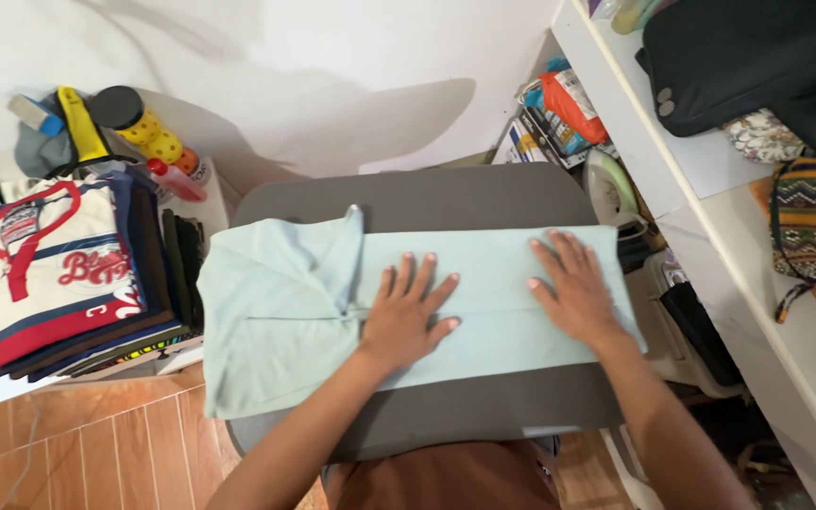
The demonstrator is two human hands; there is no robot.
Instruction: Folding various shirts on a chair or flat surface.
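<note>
Grey padded counter (pixel 484 203) fills the centre of view, w/ a pale mint-green garment (pixel 285 312) laid across it, part-folded into a long band running 9 to 3 o'clock; its wider collar end hangs off the counter edge at 9 o'clock, folded sides meeting along a middle seam. Looks like thin knit cloth: light, soft, floppy, no stiffness, prob. creases easily and slides a bit on the smooth cover, so best taken by a folded edge or the short end at 3 o'clock w/ both hands, not by the middle. At 9 o'clock beside the counter sits a stack of folded shirts (pixel 68 283), white/red/navy one on top; behind it at 10 o'clock a yellow dotted bottle (pixel 144 127) and a small red-capped spray bottle (pixel 177 179). At 3 o'clock a white shelf unit (pixel 710 203) w/ a black bag (pixel 757 61) and a patterned woven pouch (pixel 814 227); a pale iron (pixel 608 189) rests at 2 o'clock, just off the counter corner. Left hand (pixel 406 316) lies palm down at garment centre, fingers spread flat, pressing, gripping nothing. Right hand (pixel 573 288) same pose nearer 3 o'clock, fingers fanned toward 12, flat on cloth. Both forearms come in from 6 o'clock, wrists low.
</note>
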